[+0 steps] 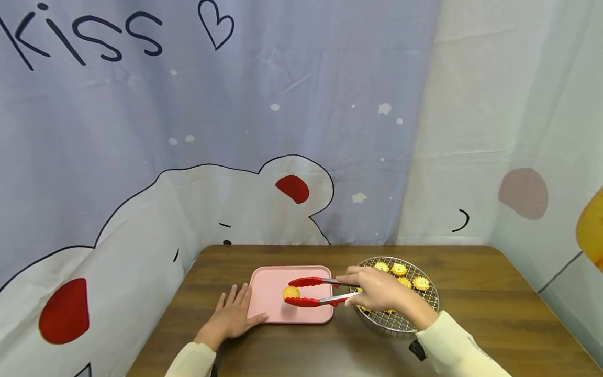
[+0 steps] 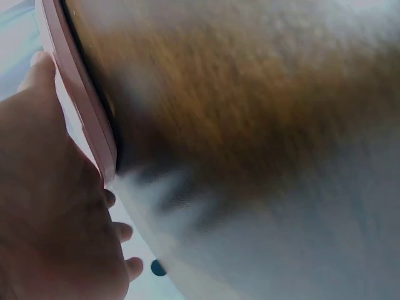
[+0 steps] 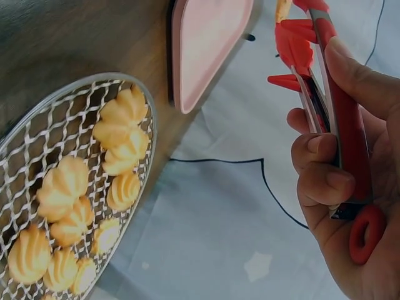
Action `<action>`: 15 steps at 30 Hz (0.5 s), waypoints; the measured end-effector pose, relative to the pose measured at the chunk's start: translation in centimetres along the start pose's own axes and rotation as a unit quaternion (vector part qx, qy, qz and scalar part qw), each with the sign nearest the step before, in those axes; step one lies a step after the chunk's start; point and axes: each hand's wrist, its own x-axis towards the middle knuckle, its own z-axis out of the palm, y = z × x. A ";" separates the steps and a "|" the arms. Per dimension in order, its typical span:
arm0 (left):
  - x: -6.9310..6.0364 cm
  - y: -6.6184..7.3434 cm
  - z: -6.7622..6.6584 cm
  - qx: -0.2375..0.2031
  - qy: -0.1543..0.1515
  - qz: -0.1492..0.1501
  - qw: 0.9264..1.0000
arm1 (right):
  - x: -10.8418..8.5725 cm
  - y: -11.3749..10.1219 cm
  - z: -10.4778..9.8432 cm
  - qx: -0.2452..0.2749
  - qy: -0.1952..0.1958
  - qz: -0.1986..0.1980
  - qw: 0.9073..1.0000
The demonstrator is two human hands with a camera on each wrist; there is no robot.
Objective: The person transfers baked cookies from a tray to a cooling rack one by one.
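Observation:
My right hand grips a pair of red-tipped metal tongs. Between the tong tips is a round golden cookie, over the pink tray. In the right wrist view, fingers and thumb curl round the red handle of the tongs, and only a sliver of the cookie shows at the top. My left hand lies at the left edge of the tray, fingers extended and thumb along its near corner. The left wrist view shows that hand beside the tray's rim.
A round wire rack stands to the right of the tray, partly behind my right hand. Several swirled cookies lie on its mesh. Both sit on a brown wooden table, with a printed curtain hanging behind it.

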 end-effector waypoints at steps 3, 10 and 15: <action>0.1 -0.3 0.5 0.018 0.022 0.004 1.000 | -1.0 -0.1 -0.4 -0.006 0.012 -0.003 1.000; 0.1 -0.4 0.7 0.022 0.040 0.012 0.999 | -3.1 0.7 -1.2 -0.007 0.037 -0.005 0.999; 0.0 -0.3 0.6 0.021 0.028 0.004 0.999 | -5.0 1.8 -1.6 -0.016 0.051 0.008 0.999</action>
